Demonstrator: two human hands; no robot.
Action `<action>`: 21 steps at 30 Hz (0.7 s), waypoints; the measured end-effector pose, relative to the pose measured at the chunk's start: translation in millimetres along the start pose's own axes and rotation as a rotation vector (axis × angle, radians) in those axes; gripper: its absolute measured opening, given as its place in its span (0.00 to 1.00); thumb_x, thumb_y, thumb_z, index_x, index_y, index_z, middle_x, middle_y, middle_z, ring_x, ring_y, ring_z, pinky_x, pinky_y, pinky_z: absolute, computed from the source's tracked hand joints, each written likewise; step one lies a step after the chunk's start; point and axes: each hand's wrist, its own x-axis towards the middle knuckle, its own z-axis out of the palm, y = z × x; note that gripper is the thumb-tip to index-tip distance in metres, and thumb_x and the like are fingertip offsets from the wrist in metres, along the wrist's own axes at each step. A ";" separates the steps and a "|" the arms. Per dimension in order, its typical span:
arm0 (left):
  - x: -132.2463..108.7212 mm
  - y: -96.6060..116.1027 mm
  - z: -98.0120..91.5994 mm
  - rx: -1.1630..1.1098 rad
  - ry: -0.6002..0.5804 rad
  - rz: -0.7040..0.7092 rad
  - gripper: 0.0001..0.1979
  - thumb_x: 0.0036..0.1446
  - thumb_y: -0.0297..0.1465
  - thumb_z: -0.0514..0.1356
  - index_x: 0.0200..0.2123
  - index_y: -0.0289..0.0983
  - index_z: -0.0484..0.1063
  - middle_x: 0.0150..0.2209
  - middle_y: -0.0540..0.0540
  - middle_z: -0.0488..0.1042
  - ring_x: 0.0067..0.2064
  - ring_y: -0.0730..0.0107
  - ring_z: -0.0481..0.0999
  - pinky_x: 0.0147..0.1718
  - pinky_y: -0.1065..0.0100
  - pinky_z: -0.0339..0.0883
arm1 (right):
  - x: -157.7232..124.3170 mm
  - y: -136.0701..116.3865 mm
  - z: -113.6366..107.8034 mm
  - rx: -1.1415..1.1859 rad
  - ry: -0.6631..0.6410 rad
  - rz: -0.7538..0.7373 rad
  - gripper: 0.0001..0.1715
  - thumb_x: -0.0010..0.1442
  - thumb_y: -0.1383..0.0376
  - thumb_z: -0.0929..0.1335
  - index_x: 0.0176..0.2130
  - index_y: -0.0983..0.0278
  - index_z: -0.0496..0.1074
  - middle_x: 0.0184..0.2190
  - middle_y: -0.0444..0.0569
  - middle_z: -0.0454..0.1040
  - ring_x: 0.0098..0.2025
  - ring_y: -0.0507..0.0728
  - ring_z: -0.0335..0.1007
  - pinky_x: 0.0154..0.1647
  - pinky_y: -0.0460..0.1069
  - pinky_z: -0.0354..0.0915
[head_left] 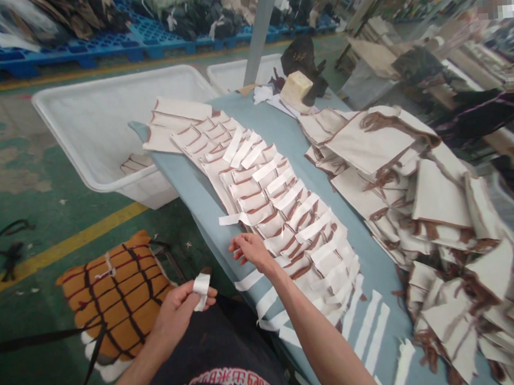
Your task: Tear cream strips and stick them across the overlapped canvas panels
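Observation:
My left hand [181,305] is closed on a small piece of white strip [202,290], pinched between thumb and fingers in front of the dark apron. Over the near edge of the blue-covered table [217,246], my right hand [249,249] has its fingers partly curled; whether anything is between them is hard to see. Just beyond it, a white strip [230,219] sticks out from overlapping cream fabric pieces [253,202] with brown edging. Several more white strips [377,331] lie across those pieces and on the table's near end.
A large heap of cream pieces [369,142] covers the table's right side. White bins [128,90] stand beyond the table, near a grey post [262,32]. A checked orange cushion [118,292] is at left. A yellowish block [296,88] sits at the far end.

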 end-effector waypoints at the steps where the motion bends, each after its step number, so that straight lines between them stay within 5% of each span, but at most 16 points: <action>1: -1.2 3.7 3.1 -0.054 -0.002 -0.019 0.19 0.48 0.42 0.65 0.36 0.32 0.82 0.34 0.39 0.84 0.34 0.60 0.82 0.39 0.64 0.73 | -4.9 -2.8 -0.1 0.009 -0.022 0.001 0.13 0.64 0.60 0.63 0.37 0.66 0.72 0.32 0.50 0.80 0.21 0.50 0.70 0.16 0.42 0.62; 6: -8.2 31.0 20.3 -0.322 -0.043 -0.080 0.24 0.47 0.38 0.69 0.47 0.31 0.78 0.47 0.34 0.83 0.47 0.51 0.83 0.46 0.58 0.75 | -43.8 -18.1 -4.6 -0.005 0.016 -0.148 0.12 0.65 0.59 0.64 0.38 0.64 0.73 0.35 0.48 0.80 0.29 0.51 0.73 0.25 0.43 0.65; 11: -13.7 57.7 35.2 -0.426 -0.147 -0.093 0.26 0.47 0.36 0.70 0.49 0.30 0.77 0.48 0.32 0.83 0.48 0.50 0.83 0.48 0.58 0.74 | -99.5 -21.9 -17.3 -0.255 0.336 -0.539 0.09 0.67 0.59 0.67 0.42 0.62 0.74 0.35 0.46 0.79 0.36 0.54 0.75 0.37 0.48 0.69; 14: -18.9 68.2 42.0 -0.455 -0.206 -0.074 0.24 0.50 0.34 0.69 0.50 0.31 0.78 0.48 0.34 0.83 0.49 0.52 0.83 0.49 0.60 0.73 | -129.1 -24.3 -23.7 -0.414 0.368 -0.797 0.06 0.67 0.65 0.68 0.45 0.61 0.72 0.37 0.46 0.78 0.37 0.54 0.75 0.38 0.49 0.69; 17: -24.7 76.2 48.1 -0.486 -0.239 -0.068 0.21 0.49 0.32 0.69 0.48 0.31 0.80 0.44 0.37 0.84 0.44 0.56 0.84 0.43 0.66 0.74 | -147.3 -28.6 -24.9 -0.522 0.317 -1.015 0.13 0.65 0.69 0.70 0.50 0.60 0.69 0.43 0.48 0.79 0.45 0.55 0.75 0.45 0.50 0.71; 21: -29.7 82.5 57.0 -0.526 -0.252 -0.115 0.21 0.47 0.30 0.69 0.47 0.32 0.80 0.39 0.41 0.85 0.34 0.63 0.83 0.34 0.69 0.74 | -153.9 -28.8 -20.7 -0.655 0.349 -1.127 0.16 0.64 0.70 0.71 0.51 0.61 0.68 0.46 0.52 0.78 0.47 0.58 0.73 0.48 0.53 0.72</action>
